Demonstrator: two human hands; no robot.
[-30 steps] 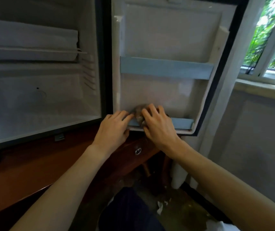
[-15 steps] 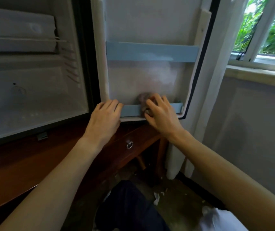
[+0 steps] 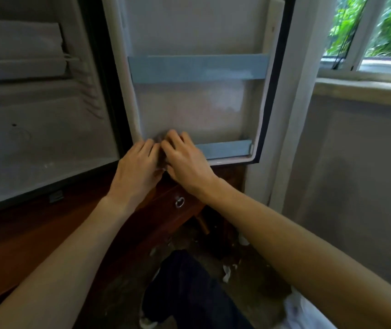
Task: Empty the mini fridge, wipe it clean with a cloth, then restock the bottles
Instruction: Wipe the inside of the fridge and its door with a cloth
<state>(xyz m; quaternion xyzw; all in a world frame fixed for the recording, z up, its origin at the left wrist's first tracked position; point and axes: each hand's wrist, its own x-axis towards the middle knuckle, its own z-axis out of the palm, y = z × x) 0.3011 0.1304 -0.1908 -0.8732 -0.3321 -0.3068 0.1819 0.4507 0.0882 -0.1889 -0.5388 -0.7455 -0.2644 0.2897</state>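
Head view: both hands are working the bottom left corner of the open white fridge door [image 3: 189,32]. Right hand [image 3: 185,160] is bunching a small greyish crumpled cloth [image 3: 160,138] against the lower blue-grey plastic door rail [image 3: 225,149]. Left hand [image 3: 137,167] is resting fingers on the rail beside it, gripping nothing I can make out. Cloth is looking soft and light, best wadded under the fingertips.

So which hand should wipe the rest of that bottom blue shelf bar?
Probably the right hand. It already presses the cloth at the lower door rail, and the unwiped stretch runs off to its side. The left hand rests at the door's hinge-side corner.
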